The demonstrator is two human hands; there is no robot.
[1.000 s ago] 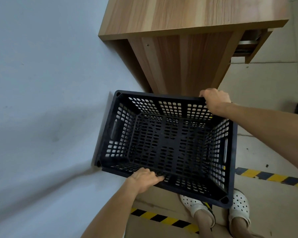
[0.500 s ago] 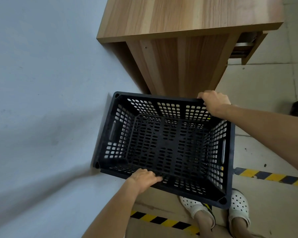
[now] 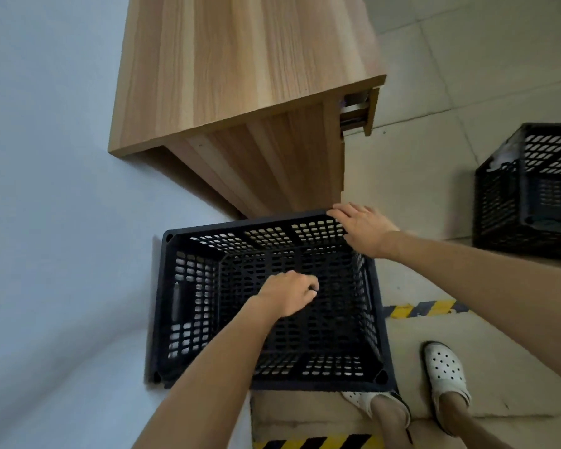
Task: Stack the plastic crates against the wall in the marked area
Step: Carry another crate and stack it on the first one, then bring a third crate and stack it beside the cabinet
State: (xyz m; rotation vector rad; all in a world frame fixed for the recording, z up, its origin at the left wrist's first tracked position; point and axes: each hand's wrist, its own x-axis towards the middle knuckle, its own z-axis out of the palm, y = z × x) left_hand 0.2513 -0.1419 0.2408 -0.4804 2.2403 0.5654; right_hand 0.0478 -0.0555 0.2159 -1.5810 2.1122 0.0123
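Down it goes: left hand (image 3: 287, 294) has come off the near rim and hangs over the crate (image 3: 191, 286), fingers loosely curled on nothing. Right hand (image 3: 361, 230) has flattened, fingers apart, on the far corner. Crate sits on the floor against the wall (image 3: 46, 222), beside the desk (image 3: 240, 76). Best now: square it inside the tape (image 3: 418, 311), then seat the second crate (image 3: 531, 189) corner to corner.

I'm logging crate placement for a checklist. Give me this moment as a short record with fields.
crate: black crate, against the wall, next to the wooden desk
left hand: above the crate's inside, loosely curled, holding nothing
right hand: fingers resting on far rim corner
second crate: apart, at right
floor marking: yellow-black tape
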